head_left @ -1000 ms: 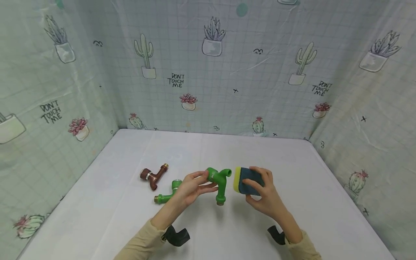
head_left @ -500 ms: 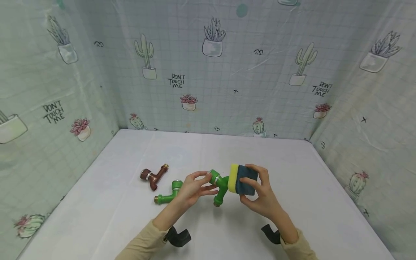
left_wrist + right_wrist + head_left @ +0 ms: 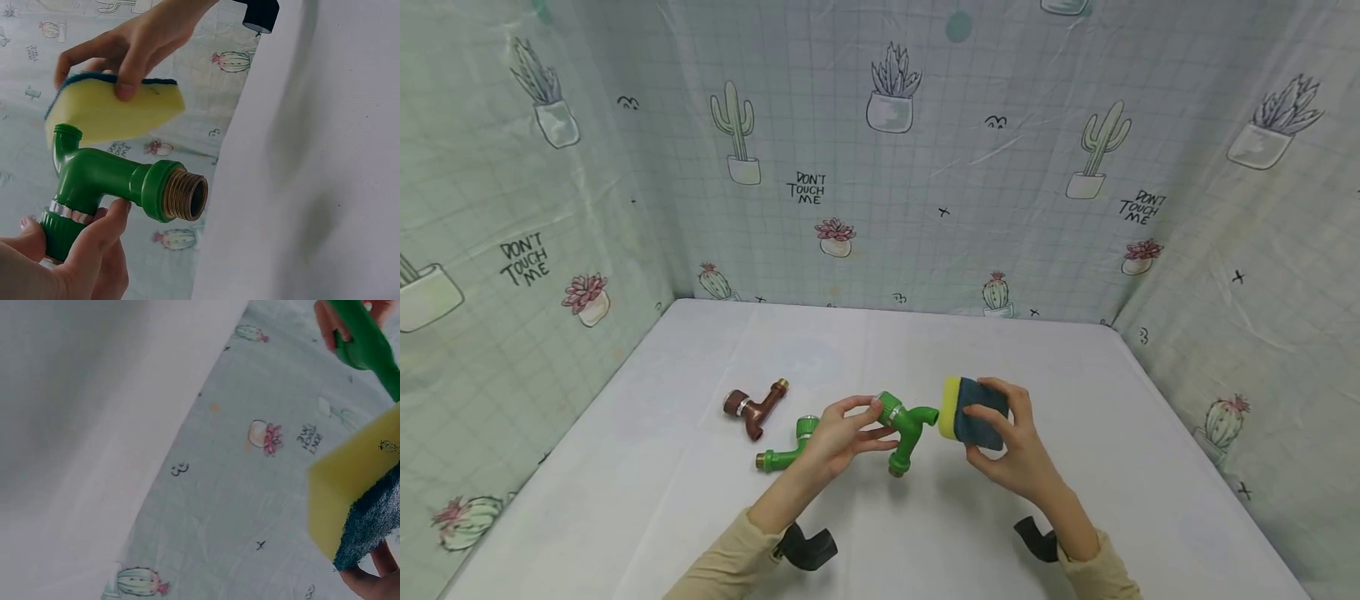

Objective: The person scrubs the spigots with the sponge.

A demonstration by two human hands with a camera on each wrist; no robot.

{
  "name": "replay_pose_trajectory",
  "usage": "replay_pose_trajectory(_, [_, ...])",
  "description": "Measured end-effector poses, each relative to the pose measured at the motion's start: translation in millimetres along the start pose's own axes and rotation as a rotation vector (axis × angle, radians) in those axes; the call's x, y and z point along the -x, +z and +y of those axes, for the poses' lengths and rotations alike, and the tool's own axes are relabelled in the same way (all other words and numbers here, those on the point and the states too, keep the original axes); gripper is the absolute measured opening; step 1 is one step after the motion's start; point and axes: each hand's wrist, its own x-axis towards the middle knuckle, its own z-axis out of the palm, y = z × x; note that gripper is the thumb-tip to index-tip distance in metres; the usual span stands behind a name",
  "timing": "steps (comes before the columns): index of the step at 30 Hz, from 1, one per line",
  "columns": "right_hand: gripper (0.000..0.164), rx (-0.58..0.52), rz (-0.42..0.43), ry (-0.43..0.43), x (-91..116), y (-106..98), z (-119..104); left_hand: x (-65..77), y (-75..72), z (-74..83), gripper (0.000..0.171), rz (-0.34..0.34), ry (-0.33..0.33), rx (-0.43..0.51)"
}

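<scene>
My left hand (image 3: 842, 437) grips a green faucet (image 3: 907, 429) by its round knob, above the table's middle. In the left wrist view the faucet's brass threaded end (image 3: 187, 195) points right and its spout tilts up toward the sponge. My right hand (image 3: 1011, 437) pinches a sponge (image 3: 973, 412), yellow on one side and dark blue-green scouring pad on the other. The sponge's yellow face is turned to the spout, with a narrow gap between them in the head view. Part of the sponge's scouring side is covered by my right fingers.
On the white table (image 3: 1000, 350), a brown faucet (image 3: 756, 408) lies at the left. Next to it a second green faucet (image 3: 790, 450) is partly hidden by my left forearm. Black curved pieces (image 3: 808, 550) show beside each wrist. Cactus-print cloth (image 3: 925, 183) surrounds the table.
The sponge moved left onto the faucet's spout, then back right, away from it. The held faucet has tilted, its threaded end swinging left. My left hand stays nearly in place.
</scene>
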Motion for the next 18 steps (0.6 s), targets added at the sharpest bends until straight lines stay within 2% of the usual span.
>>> replay_pose_trajectory(4, [0.035,-0.042,0.006,-0.023,-10.9,-2.1,-9.7,0.3,2.3,-1.0,0.039,0.01,0.001,-0.016])
replay_pose_trajectory(9, [0.033,-0.067,-0.055,-0.002,-18.9,-1.6,-16.2,-0.5,4.7,-1.7,0.039,0.02,-0.003,-0.038])
replay_pose_trajectory(18, [0.046,-0.075,-0.054,0.038,-2.2,3.8,-4.5,-1.9,2.3,2.4,0.039,0.028,-0.005,0.0])
